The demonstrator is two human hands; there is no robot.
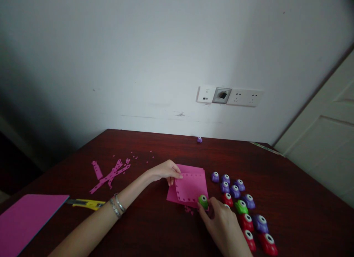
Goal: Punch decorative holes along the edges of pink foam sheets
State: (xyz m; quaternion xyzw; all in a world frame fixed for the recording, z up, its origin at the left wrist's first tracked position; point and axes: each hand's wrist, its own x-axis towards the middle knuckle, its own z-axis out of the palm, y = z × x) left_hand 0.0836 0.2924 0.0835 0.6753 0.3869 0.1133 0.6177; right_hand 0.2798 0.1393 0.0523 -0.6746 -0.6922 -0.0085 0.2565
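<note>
My left hand (169, 171) pinches the upper left corner of a pink paper sheet (190, 187) that has small punched holes along its edges. Beneath that sheet lies more pink paper (190, 168). At the sheet's lower right corner, my right hand (219, 216) grips a small green craft punch (203, 201) between thumb and fingers. Tiny pink cut-outs (189, 210) are scattered just below the sheet. Whether the paper sits inside the punch's slot is hard to see.
Several purple, red and green punches (247, 222) stand right of my right hand. One purple punch (199, 139) is near the wall. Punched pink strips (110, 176), a yellow utility knife (90, 204) and a large pink sheet (30, 216) lie at left. Sockets (245, 97) are on the wall.
</note>
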